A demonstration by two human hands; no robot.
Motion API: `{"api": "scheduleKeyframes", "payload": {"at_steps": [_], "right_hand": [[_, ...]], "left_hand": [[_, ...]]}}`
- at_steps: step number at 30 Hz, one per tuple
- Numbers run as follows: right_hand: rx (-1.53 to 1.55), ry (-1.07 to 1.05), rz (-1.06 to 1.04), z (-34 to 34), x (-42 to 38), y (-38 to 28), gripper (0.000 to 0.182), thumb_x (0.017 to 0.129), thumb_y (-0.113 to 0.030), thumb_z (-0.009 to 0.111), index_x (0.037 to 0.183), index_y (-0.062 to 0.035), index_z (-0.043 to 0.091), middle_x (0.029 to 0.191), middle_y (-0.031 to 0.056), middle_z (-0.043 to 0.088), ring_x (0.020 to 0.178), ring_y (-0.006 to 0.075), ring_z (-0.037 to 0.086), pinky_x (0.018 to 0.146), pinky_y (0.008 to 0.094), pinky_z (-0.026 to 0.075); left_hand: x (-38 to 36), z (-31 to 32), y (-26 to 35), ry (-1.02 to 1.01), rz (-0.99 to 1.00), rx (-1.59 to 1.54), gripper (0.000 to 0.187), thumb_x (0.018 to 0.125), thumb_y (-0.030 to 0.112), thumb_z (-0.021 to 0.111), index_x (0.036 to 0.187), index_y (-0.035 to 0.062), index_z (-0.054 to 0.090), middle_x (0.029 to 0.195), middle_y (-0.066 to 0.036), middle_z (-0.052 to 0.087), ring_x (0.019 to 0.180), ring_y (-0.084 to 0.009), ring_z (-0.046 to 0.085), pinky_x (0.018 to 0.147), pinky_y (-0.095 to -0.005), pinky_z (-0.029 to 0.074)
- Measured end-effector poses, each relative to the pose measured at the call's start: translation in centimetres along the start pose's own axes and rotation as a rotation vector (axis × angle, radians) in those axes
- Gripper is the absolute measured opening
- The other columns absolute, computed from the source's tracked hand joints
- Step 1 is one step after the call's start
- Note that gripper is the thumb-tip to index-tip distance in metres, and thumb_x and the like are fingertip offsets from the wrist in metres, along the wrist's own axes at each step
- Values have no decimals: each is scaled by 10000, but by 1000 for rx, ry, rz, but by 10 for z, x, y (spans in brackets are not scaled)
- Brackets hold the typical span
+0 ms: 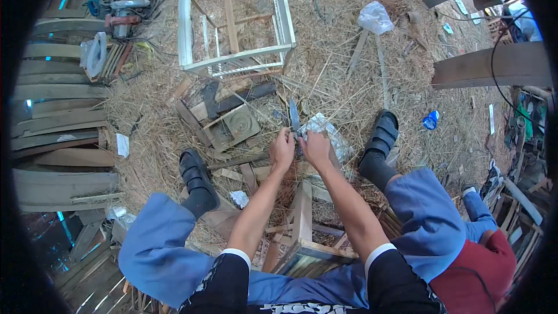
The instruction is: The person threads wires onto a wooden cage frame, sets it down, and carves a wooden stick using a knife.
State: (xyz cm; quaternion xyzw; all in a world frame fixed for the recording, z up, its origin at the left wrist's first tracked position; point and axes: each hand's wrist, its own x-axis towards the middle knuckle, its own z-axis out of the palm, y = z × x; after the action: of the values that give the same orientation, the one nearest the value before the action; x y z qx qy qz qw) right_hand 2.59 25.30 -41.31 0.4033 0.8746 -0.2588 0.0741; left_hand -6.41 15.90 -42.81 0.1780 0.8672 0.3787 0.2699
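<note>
In front of me, a knife (294, 115) with a pointed grey blade is directed away from my body. My left hand (282, 150) is closed at the near end of it, fingers pinched. Close beside, my right hand (316, 147) is also closed at the blade's base; the fingers cover most of the handle. A crumpled clear plastic bag (334, 134) lies just past my right hand. Left of the blade, a square block with a round raised pattern (242, 124) rests among scraps of wood.
A white-painted wooden frame (232, 55) stands ahead on straw-covered ground. Curved boards (64, 139) are stacked at the left, near a red power tool (122, 22). A wooden stool-like frame (302, 215) stands between my legs. Another person in red (479, 270) sits at the lower right.
</note>
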Motion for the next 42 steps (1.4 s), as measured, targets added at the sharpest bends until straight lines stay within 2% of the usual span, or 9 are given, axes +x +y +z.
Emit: {"api": "scheduleKeyframes", "payload": {"at_steps": [9, 14, 20, 21, 24, 25, 28, 37, 42], "right_hand": [[-54, 67, -5, 11, 12, -4, 313, 853, -338, 700, 963, -56, 621, 864, 165, 702, 811, 366, 686, 745, 503, 499], [-34, -8, 101, 3, 12, 3, 324, 824, -284, 713, 1019, -44, 614, 842, 173, 695, 755, 378, 684, 694, 491, 525], [101, 352, -105, -2, 4, 1, 384, 816, -256, 734, 1095, -47, 572, 943, 168, 678, 925, 339, 665, 776, 453, 518], [56, 268, -62, -5, 3, -3, 400, 832, -300, 743, 1098, -49, 580, 1006, 168, 666, 998, 320, 642, 824, 468, 496], [-77, 135, -51, -2, -3, -10, 411, 837, -326, 757, 1099, -56, 589, 965, 155, 689, 954, 334, 662, 837, 510, 473], [-73, 97, -20, 0, -3, -10, 426, 839, -332, 758, 1117, -60, 584, 949, 152, 696, 940, 339, 667, 841, 522, 466], [-63, 25, 52, 7, -2, -11, 471, 843, -344, 761, 1172, -72, 563, 901, 148, 712, 904, 353, 679, 846, 541, 452], [-75, 101, 66, 17, -4, -7, 564, 768, -179, 700, 1278, -55, 492, 880, 170, 710, 826, 372, 686, 790, 480, 483], [279, 132, 111, -24, -18, -15, 598, 797, -167, 667, 1328, -35, 425, 805, 199, 678, 789, 416, 670, 754, 520, 493]], "left_hand": [[10, 24, 7, 53, -124, 307, 181, 938, 254, 613, 992, 82, 633, 864, -191, 701, 813, -407, 681, 714, -501, 511], [7, 26, 0, 112, -139, 123, 170, 897, 236, 660, 897, 68, 686, 782, -147, 700, 755, -326, 691, 675, -453, 512], [-18, -14, 11, 182, -115, -47, 187, 906, 257, 648, 919, 83, 717, 748, -120, 695, 691, -317, 671, 645, -446, 501], [-20, -21, 10, 180, -114, -53, 192, 910, 258, 648, 929, 80, 717, 748, -118, 692, 671, -323, 658, 641, -445, 497], [-17, -46, -5, 363, 255, 76, 198, 916, 238, 653, 927, 46, 702, 754, -116, 678, 604, -346, 594, 617, -450, 480], [-20, -57, -5, 369, 310, 77, 209, 967, 216, 624, 936, 19, 684, 745, -82, 659, 568, -269, 556, 591, -388, 469], [-25, -86, -10, -105, -239, -591, 199, 1006, 212, 607, 985, 21, 662, 736, -28, 629, 666, -115, 591, 621, -278, 464], [-32, -100, -13, -184, -300, -875, 228, 1008, 159, 582, 1183, 13, 575, 882, -66, 674, 625, -69, 533, 530, -226, 430], [-32, -120, 12, -371, -344, -895, 323, 1004, 156, 573, 1289, 15, 516, 975, -103, 690, 591, -77, 517, 526, -221, 443]]}}
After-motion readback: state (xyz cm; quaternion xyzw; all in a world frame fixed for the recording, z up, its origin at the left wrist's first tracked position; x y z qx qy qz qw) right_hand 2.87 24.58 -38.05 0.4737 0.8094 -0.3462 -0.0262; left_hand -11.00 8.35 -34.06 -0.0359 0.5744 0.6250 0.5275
